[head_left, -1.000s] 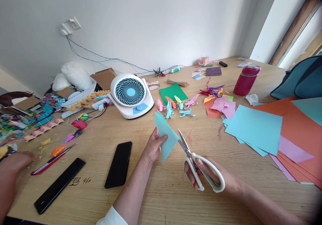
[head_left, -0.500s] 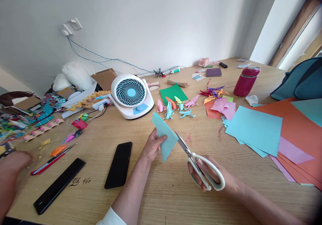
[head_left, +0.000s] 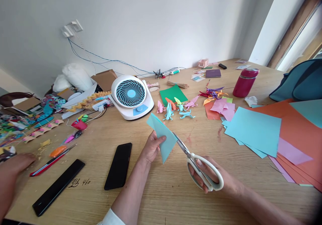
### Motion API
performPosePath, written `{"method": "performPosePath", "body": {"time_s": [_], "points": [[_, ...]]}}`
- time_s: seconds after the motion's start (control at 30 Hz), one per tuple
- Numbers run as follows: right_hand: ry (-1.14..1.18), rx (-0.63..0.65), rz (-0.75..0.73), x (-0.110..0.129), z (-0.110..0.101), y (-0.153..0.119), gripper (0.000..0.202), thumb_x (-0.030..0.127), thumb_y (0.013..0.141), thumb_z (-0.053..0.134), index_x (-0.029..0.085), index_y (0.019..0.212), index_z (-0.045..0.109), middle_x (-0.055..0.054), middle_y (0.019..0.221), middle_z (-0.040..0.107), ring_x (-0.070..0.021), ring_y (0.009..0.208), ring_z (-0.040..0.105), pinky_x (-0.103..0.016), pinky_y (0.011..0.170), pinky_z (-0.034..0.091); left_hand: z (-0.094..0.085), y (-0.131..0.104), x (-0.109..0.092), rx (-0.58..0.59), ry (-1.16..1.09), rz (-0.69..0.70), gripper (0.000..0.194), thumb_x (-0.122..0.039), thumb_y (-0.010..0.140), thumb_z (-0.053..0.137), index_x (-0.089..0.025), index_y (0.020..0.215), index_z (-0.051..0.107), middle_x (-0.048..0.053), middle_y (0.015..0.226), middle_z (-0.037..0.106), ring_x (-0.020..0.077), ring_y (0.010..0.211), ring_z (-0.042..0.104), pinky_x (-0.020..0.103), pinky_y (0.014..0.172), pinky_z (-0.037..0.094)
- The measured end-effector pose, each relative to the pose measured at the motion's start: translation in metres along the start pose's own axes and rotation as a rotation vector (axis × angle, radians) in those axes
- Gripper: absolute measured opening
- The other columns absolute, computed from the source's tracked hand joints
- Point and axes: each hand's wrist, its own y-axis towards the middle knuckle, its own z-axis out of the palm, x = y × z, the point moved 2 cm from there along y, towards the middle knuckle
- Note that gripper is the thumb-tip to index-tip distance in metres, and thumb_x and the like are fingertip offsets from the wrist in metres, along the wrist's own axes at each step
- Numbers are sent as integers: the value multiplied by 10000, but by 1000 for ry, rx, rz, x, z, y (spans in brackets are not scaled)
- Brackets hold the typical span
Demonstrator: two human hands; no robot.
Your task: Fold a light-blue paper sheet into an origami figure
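My left hand [head_left: 151, 146] grips a folded sheet of light blue paper [head_left: 164, 139], thumb pressed on its front. In my right hand [head_left: 221, 176] is a pair of scissors [head_left: 192, 156] with white handles, its fingers through the loops. The blades meet the right edge of the paper, and the upper flap stands away to the left. Beyond the paper, several small folded paper figures [head_left: 186, 114] in blue, pink, orange and green stand around a green sheet [head_left: 173, 94]. A black phone [head_left: 118, 166] lies left of my left forearm.
A white fan [head_left: 132, 97] stands at the back. To the right are loose blue sheets [head_left: 254, 131], orange sheets [head_left: 302, 137] and a red bottle [head_left: 246, 82]. Another person's hand [head_left: 21, 163] is at the left edge, near a red cutter [head_left: 47, 164] and a long black object [head_left: 59, 187].
The scissor blades have moved slightly left into the paper's edge. The paper's upper flap has spread leftward. The other person's hand at the left has shifted a little.
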Motion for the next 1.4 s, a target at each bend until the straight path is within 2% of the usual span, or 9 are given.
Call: {"method": "performPosePath", "body": {"time_s": [0.17, 0.43, 0.6, 0.87, 1.03, 1.13, 1.3, 1.4], "points": [[-28, 1, 54, 3, 1, -1, 593, 728, 893, 395, 159, 822, 547, 33, 519, 493, -83, 384, 466, -201, 392, 323, -1, 1, 1, 13, -12, 2, 769, -262, 626, 876, -190, 1321, 553, 1, 851, 745, 149, 749, 687, 252, 743, 512], [21, 20, 86, -1, 1, 0, 623, 751, 873, 407, 147, 859, 557, 15, 587, 530, -89, 429, 524, -198, 425, 364, 3, -2, 3, 60, 19, -35, 712, -258, 633, 875, -188, 1269, 561, 26, 930, 743, 146, 777, 685, 271, 790, 510], [29, -8, 68, 2, 1, 1, 636, 769, 855, 412, 150, 836, 558, 8, 588, 533, -98, 441, 528, -206, 422, 366, 8, -4, 6, 59, 30, -34, 650, -278, 594, 895, -178, 1171, 611, 34, 937, 742, 162, 794, 687, 286, 804, 508], [-7, -37, 53, 5, 3, -1, 609, 750, 874, 402, 162, 809, 546, 23, 535, 508, -88, 406, 477, -206, 406, 335, 6, -3, 7, 52, 27, -31, 717, -277, 606, 889, -187, 1247, 580, 26, 891, 744, 161, 772, 686, 283, 799, 506], [-8, -60, 31, 8, 1, -1, 611, 760, 866, 407, 165, 801, 528, 31, 515, 491, -86, 390, 459, -206, 394, 306, 8, -4, 7, 56, 38, -32, 660, -278, 591, 895, -191, 1180, 610, 17, 885, 739, 143, 743, 677, 271, 785, 513], [8, -68, 40, 6, -2, 0, 640, 790, 839, 412, 162, 819, 533, 18, 560, 517, -97, 425, 490, -219, 424, 345, 7, -4, 8, 53, 32, -29, 644, -268, 596, 893, -195, 1171, 612, 17, 894, 740, 131, 733, 670, 259, 779, 515], [32, -170, -28, 4, -8, 3, 573, 724, 853, 485, 159, 905, 562, 13, 621, 533, -104, 502, 473, -244, 498, 373, 7, -3, 10, 61, 33, -34, 598, -276, 599, 892, -191, 1136, 644, 29, 905, 744, 155, 765, 681, 276, 792, 519], [-54, -248, -2, 5, -14, 5, 486, 648, 881, 509, 172, 961, 560, -2, 724, 563, -121, 603, 483, -251, 546, 375, 9, -3, 13, 89, 24, -46, 621, -275, 605, 889, -199, 1168, 637, 39, 942, 745, 169, 803, 688, 287, 807, 520]]}}
